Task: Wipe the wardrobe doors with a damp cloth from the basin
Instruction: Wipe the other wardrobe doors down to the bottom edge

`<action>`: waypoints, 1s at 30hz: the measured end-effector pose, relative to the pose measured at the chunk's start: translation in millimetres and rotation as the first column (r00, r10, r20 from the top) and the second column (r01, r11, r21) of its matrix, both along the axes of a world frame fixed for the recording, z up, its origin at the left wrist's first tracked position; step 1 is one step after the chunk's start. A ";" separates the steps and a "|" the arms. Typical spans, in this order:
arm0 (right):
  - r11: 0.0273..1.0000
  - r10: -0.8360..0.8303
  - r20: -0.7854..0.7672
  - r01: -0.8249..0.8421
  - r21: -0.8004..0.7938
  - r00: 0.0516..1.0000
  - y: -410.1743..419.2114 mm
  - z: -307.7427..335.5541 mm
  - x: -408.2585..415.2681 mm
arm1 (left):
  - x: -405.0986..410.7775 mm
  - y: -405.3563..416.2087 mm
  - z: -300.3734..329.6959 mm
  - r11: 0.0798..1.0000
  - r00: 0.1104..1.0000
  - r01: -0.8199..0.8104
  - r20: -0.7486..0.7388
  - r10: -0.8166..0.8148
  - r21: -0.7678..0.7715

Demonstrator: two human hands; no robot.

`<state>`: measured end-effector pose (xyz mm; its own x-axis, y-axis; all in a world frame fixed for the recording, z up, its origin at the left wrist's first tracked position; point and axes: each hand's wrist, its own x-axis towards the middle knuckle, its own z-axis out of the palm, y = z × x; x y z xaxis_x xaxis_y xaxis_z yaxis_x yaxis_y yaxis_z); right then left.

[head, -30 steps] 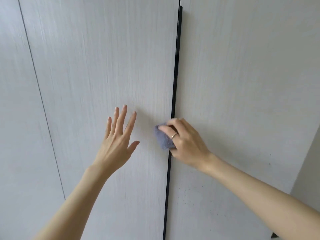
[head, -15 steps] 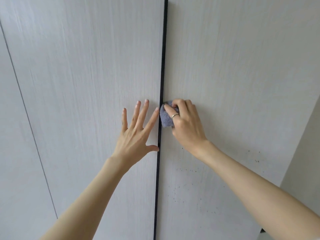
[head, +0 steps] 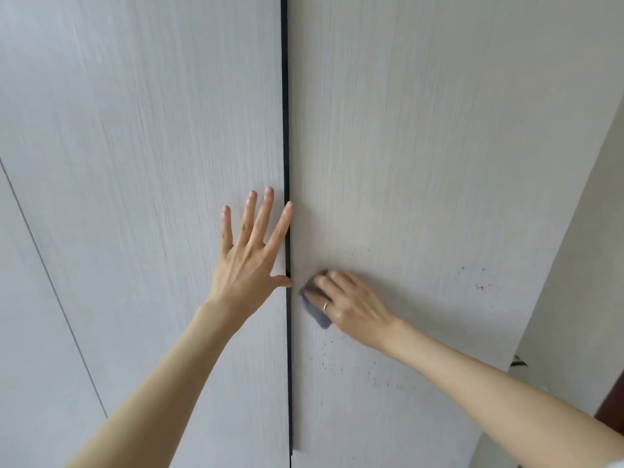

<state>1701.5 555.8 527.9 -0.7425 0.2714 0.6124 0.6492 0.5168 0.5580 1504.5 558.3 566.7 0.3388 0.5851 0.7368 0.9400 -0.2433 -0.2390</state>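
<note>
Cloth point(head: 315, 304): mostly covered by the fingers of the right hand point(head: 351, 304); only its left edge and lower corner show. Wardrobe doors point(head: 439, 163): tops and bottoms cut off by the frame. Both forearms: cut off at the lower edge. Dark specks point(head: 479, 286) on the right door: too small to identify. Dark red object point(head: 613, 400) at the right edge: cropped, unidentifiable.

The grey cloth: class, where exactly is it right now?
In the head view, the grey cloth lies under the right hand on the right-hand door, just right of the dark strip between the doors.
</note>
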 end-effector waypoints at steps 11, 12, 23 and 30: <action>0.999 0.026 -0.299 -0.016 0.033 0.954 5.0 -3.6 52.8 | 11.6 -4.7 -6.6 1.000 0.999 -0.016 -0.045 0.016 0.019; 1.000 0.003 -0.138 -0.001 0.010 0.990 -0.6 -24.6 56.2 | 11.6 -4.5 -6.7 1.000 0.999 -0.015 -0.049 0.016 0.018; 0.999 -0.039 -0.567 0.020 -0.039 0.823 2.7 31.3 63.0 | 12.9 -2.9 -10.9 0.998 1.000 0.001 0.013 -0.001 -0.056; 1.000 0.016 -0.178 -0.015 0.003 0.984 3.5 -37.5 -0.1 | 12.1 -3.5 -11.2 0.999 1.000 0.010 -0.007 -0.010 -0.045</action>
<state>1701.5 559.2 490.4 -0.6260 0.2597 0.7353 0.7300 0.5268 0.4354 1516.5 554.8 555.5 0.3496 0.6139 0.7077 0.9359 -0.2629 -0.2343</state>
